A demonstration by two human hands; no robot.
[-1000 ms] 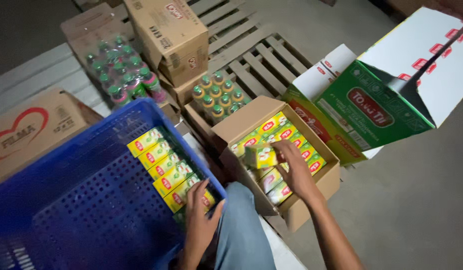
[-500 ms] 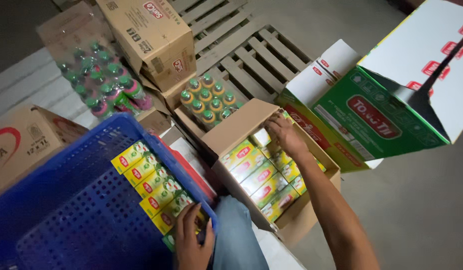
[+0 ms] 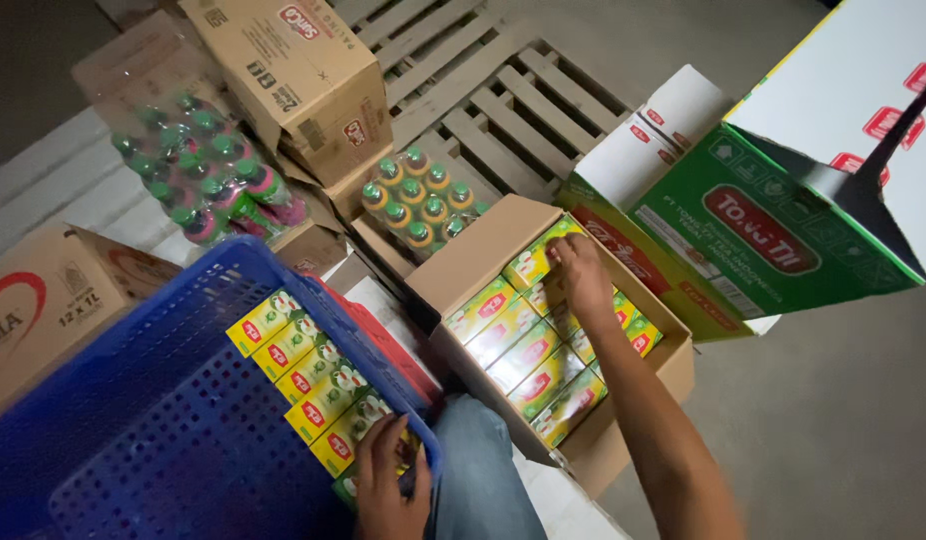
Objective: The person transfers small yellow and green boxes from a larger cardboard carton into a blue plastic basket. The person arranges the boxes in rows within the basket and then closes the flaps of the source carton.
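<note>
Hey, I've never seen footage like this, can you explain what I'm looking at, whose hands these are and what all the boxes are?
This is a single view from a camera worn on a person's head, looking down at their own two bare hands. The right hand reaches into an open brown cardboard carton packed with small yellow-and-green boxes, fingers on one at the far end. The left hand rests on a row of the same small boxes lined along the wall of a blue perforated plastic crate. Around them lie shrink-wrapped packs of green-capped bottles, a wooden pallet, more brown cartons and a large green-and-white carton.

Dim, grainy view; deep shadow at upper left, slight motion blur.
</note>
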